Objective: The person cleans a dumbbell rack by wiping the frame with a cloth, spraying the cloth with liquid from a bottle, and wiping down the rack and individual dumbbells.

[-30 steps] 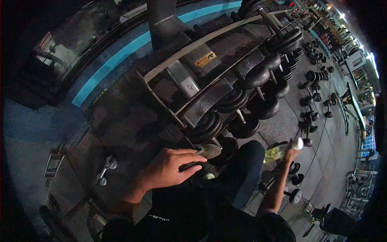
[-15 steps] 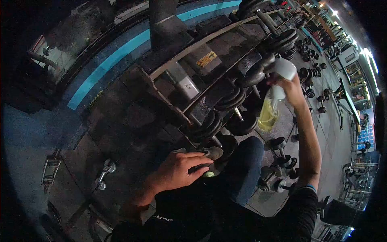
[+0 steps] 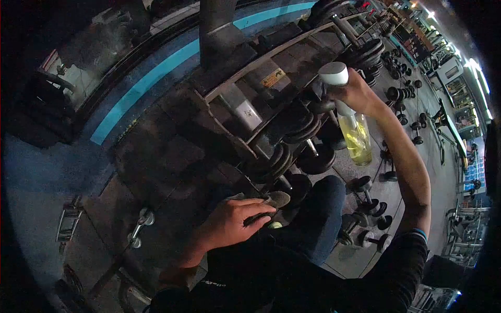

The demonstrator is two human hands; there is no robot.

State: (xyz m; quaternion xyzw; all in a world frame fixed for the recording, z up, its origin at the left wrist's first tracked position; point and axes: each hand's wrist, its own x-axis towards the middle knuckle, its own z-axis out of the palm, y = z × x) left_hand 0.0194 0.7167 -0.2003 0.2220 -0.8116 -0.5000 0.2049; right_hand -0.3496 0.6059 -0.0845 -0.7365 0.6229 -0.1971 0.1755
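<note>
While the right grip [image 3: 350, 94] closes around the neck of a bottle [image 3: 357, 143], white top above it and yellow liquid below, the left grip [image 3: 239, 221] touches a grey cloth [image 3: 279, 199] at its fingertips; whether it pinches is unclear. Beyond the left grip stands a dumbbell rack [image 3: 245, 77]; right of it, a knee [image 3: 329, 192].

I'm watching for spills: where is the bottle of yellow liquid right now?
In the head view, the bottle is right of centre, gripped in the right hand, higher in the picture than the bent knee and right of the rack.
</note>
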